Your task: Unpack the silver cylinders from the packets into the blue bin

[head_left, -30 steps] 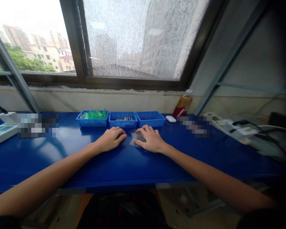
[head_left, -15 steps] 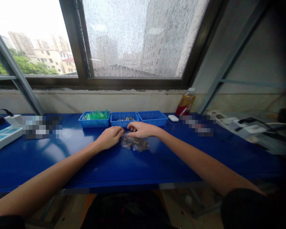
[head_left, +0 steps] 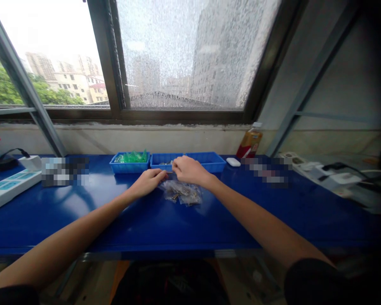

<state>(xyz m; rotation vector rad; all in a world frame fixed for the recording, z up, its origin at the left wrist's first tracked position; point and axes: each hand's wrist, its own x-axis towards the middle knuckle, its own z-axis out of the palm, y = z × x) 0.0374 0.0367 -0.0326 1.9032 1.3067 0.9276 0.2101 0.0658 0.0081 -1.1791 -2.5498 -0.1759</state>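
Note:
My left hand [head_left: 150,182] is closed in a pinch just left of a pile of clear plastic bags [head_left: 184,194] with small metal screw-like parts inside. Above the pile, my right hand [head_left: 190,171] is closed too, knuckles up. A thin greyish bit shows between the two sets of fingertips, too small to name. Behind the hands stand blue bins: the left bin [head_left: 130,168] holds green plastic bags [head_left: 135,157], the middle bin [head_left: 157,165] small metal parts. My right hand partly covers the middle bin and the right bin [head_left: 214,167].
A drink bottle [head_left: 250,142] and a white case [head_left: 233,162] stand at the back right of the blue table [head_left: 146,231]. Power strips lie at both sides, the left power strip [head_left: 15,186] being nearer. Metal posts and a window rise behind.
My right hand has turned from loosely curled to closed, knuckles up, and its fingertips now meet near those of my left hand. The bag pile is more uncovered. The camera view has shifted slightly.

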